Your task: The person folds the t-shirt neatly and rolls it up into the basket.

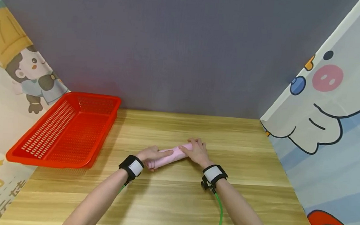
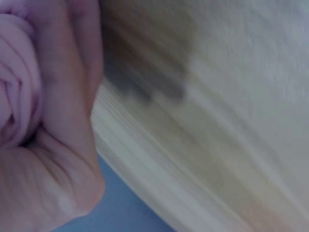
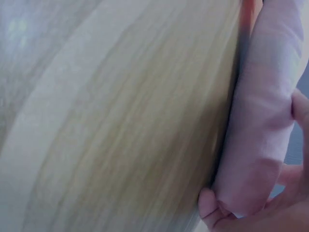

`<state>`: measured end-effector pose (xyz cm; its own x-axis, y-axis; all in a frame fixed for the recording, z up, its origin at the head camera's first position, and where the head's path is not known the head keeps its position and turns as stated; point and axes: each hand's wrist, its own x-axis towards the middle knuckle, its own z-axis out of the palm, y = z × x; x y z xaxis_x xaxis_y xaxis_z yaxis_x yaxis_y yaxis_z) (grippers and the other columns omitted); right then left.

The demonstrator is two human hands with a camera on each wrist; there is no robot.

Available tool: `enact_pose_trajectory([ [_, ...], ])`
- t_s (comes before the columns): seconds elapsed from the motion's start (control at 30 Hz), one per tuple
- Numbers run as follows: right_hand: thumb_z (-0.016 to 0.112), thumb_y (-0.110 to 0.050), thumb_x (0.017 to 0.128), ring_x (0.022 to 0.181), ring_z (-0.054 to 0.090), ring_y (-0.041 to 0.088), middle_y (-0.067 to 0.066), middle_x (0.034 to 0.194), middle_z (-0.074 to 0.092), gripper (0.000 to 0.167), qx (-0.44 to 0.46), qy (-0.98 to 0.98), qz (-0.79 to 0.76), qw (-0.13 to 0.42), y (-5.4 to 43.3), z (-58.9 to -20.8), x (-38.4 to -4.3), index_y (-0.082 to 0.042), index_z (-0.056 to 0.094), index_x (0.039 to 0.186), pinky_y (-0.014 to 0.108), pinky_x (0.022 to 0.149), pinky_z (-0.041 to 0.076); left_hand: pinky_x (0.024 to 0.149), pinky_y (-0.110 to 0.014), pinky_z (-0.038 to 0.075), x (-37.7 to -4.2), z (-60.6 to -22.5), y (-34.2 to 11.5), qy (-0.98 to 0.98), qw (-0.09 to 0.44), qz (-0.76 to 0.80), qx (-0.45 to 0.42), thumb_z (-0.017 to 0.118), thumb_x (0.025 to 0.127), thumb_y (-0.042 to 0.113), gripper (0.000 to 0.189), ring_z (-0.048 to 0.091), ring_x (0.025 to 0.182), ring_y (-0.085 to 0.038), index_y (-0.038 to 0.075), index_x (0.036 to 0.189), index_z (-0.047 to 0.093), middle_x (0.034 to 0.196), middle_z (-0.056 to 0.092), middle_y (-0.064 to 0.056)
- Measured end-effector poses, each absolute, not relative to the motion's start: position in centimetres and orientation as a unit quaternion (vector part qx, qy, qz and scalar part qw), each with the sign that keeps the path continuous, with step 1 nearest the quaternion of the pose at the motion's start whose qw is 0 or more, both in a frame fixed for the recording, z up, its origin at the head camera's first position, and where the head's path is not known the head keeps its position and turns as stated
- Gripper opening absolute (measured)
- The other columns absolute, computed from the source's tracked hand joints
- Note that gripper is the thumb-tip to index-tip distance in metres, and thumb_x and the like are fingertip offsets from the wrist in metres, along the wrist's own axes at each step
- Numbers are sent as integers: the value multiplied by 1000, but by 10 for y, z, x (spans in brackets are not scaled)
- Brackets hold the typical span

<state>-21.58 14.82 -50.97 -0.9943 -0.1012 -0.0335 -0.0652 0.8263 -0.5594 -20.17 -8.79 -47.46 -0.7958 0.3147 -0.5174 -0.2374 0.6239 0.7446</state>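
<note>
A pink cloth (image 1: 175, 155) rolled into a tube lies at a slant over the middle of the wooden table, its right end farther from me. My left hand (image 1: 152, 154) grips the near left end, thumb laid along the top. In the left wrist view the roll's spiral end (image 2: 17, 82) shows beside the curled fingers (image 2: 65, 82). At the far right end, my right hand (image 1: 198, 152) holds the roll with its fingers over the end. The right wrist view shows the smooth side of the cloth (image 3: 263, 106) with fingertips (image 3: 208, 205) curled round its tip.
A red plastic basket (image 1: 105, 146) with perforated sides stands on the table's left side. Behind the table rises a grey panel (image 1: 183, 51). Cartoon-printed sheets flank the table at left (image 1: 2, 116) and right (image 1: 342, 161). A green cable (image 1: 220, 213) trails from the right wrist strap.
</note>
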Motion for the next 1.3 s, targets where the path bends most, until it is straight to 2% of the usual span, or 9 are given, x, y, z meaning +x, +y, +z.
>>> enact_pose_trajectory([
  [0.13,64,-54,92,127,42,50,27,138,49,67,-43,948,-313,27,146,-512,-216,-4,57,136,60,106,36,42,-24,46,-200,-483,-90,821,331,465,21,61,94,57,51,57,43,-13,9,77,57,55,56,-3],
  [0.3,64,-50,93,128,40,52,30,138,48,63,-47,940,-337,21,144,-515,-216,-4,57,135,61,107,33,38,-21,36,-204,-497,-90,847,289,443,58,60,95,56,50,43,37,-7,14,68,56,45,45,5],
  [0.4,63,-48,94,128,40,52,31,138,48,61,-49,932,-359,20,143,-515,-218,-4,56,136,62,107,33,37,-21,35,-203,-497,-91,852,273,441,69,59,96,54,49,42,37,-7,13,68,56,45,45,5],
  [0.53,61,-39,97,130,43,52,33,139,48,58,-34,906,-422,2,136,-511,-223,-1,52,139,62,110,34,37,-21,36,-203,-491,-99,850,254,458,66,58,98,51,46,42,36,-6,7,82,62,45,45,5],
  [0.63,58,-31,99,137,41,48,33,143,45,58,-18,871,-491,-18,126,-504,-227,2,45,144,58,116,32,38,-21,36,-204,-480,-107,852,233,466,54,58,98,50,50,42,37,-6,1,101,66,49,46,4],
  [0.73,54,-26,101,142,36,44,31,149,40,57,-17,838,-545,-38,115,-494,-231,4,38,148,55,120,29,40,-22,39,-208,-464,-119,861,203,463,45,57,98,51,57,45,40,-7,-2,120,64,54,50,1],
  [0.8,52,-25,103,142,37,42,28,151,39,56,-24,823,-565,-46,108,-486,-232,2,37,149,55,119,31,43,-22,40,-210,-452,-130,867,181,463,42,56,98,51,60,47,43,-8,-1,125,63,58,52,1],
  [1.07,48,-27,106,137,39,47,24,155,33,54,-50,818,-573,-28,95,-467,-229,-5,32,153,57,112,37,50,-25,45,-220,-399,-194,883,60,466,13,54,99,50,56,52,52,-9,-5,105,64,63,55,1],
  [1.3,47,-25,106,137,38,46,26,155,31,54,-67,815,-576,-18,101,-470,-228,-1,32,152,58,113,35,49,-27,46,-220,-362,-257,897,6,441,-42,47,99,57,66,52,52,-8,-8,106,59,63,55,2],
])
